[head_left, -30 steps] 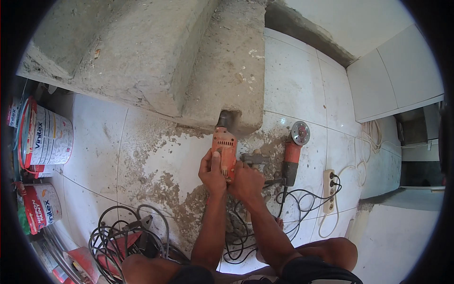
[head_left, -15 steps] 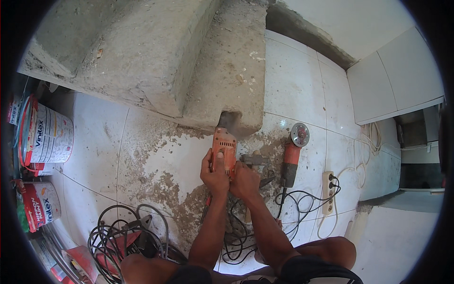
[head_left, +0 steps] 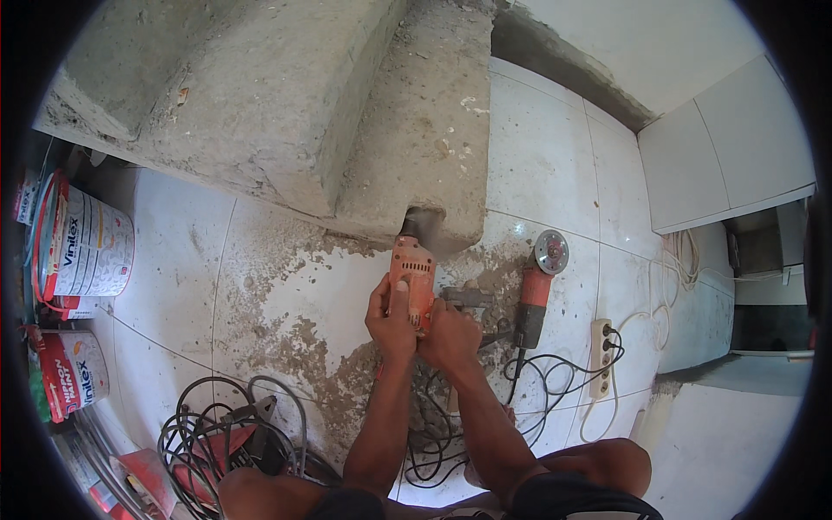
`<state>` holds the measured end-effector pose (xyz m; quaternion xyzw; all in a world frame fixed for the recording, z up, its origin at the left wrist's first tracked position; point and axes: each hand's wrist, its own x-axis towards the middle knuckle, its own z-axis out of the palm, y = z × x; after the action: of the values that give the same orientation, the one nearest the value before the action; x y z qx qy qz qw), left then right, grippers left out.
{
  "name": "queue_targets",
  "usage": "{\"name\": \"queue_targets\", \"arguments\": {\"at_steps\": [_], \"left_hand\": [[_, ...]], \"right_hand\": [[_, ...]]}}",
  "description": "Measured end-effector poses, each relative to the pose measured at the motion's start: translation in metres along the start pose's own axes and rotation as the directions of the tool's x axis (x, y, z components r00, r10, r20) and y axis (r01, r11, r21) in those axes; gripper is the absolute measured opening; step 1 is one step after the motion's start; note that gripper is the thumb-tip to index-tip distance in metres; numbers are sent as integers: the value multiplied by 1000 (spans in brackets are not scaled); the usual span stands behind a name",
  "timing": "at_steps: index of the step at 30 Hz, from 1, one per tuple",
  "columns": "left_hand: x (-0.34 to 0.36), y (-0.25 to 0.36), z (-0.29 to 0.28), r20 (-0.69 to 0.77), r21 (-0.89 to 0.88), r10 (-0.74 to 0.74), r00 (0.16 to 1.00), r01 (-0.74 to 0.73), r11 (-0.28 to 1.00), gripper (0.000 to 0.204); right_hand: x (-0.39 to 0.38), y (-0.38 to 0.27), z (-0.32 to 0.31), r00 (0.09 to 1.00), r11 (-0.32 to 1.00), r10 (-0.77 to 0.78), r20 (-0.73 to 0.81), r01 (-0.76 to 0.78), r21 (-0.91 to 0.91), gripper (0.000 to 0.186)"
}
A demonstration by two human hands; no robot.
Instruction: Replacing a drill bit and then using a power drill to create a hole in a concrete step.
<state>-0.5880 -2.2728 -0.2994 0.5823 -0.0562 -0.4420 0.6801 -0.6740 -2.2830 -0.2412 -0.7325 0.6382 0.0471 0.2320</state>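
Observation:
An orange power tool [head_left: 412,267] with vent slots and a black front points away from me into a notch [head_left: 431,224] at the near edge of the bottom concrete step [head_left: 433,165]. Grey dust blurs the front, so its working tip cannot be made out. My left hand [head_left: 394,325] wraps the body from the left, thumb along the top. At the rear, my right hand [head_left: 451,334] is closed round the handle, mostly covering it. A hammer-like metal tool [head_left: 468,297] lies just past my right hand, partly hidden.
An angle grinder [head_left: 535,299] lies to the right, near a power strip [head_left: 600,355] with plugged-in cords. Coiled black cable [head_left: 208,433] is at lower left. Paint buckets [head_left: 95,247] line the left side. Crumbled mortar [head_left: 321,347] covers the tiles [head_left: 173,225]. A white cabinet [head_left: 728,143] stands at right.
Both hands keep their hold on the orange power tool, which has shifted very slightly. The dust at its front looks somewhat thicker. The view has moved a little.

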Motion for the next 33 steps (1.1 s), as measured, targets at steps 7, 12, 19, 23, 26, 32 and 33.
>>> {"name": "queue_targets", "arguments": {"at_steps": [7,12,19,23,26,32,33], "left_hand": [[-6,3,2,12,300,187,982,-182,936,45],[4,-2,-4,16,106,65,998,-66,992,43],[5,-5,0,2,130,66,998,-66,989,45],[-4,3,5,39,361,220,975,-219,907,48],[-1,-3,1,34,344,245,969,-242,907,46],[6,-4,-1,37,-111,-47,998,51,993,43],[6,-3,0,40,-111,-49,998,54,992,43]], "right_hand": [[10,16,25,1000,996,-25,6,25,86,52],[2,-5,-13,995,999,33,98,-31,-23,48],[8,2,2,999,999,30,39,-29,-45,47],[16,21,26,998,998,-17,56,13,69,55],[14,17,25,999,996,-29,35,26,85,51],[3,-7,-15,999,998,10,53,-7,-60,45],[2,-7,-15,1000,997,2,30,1,-78,45]]}}
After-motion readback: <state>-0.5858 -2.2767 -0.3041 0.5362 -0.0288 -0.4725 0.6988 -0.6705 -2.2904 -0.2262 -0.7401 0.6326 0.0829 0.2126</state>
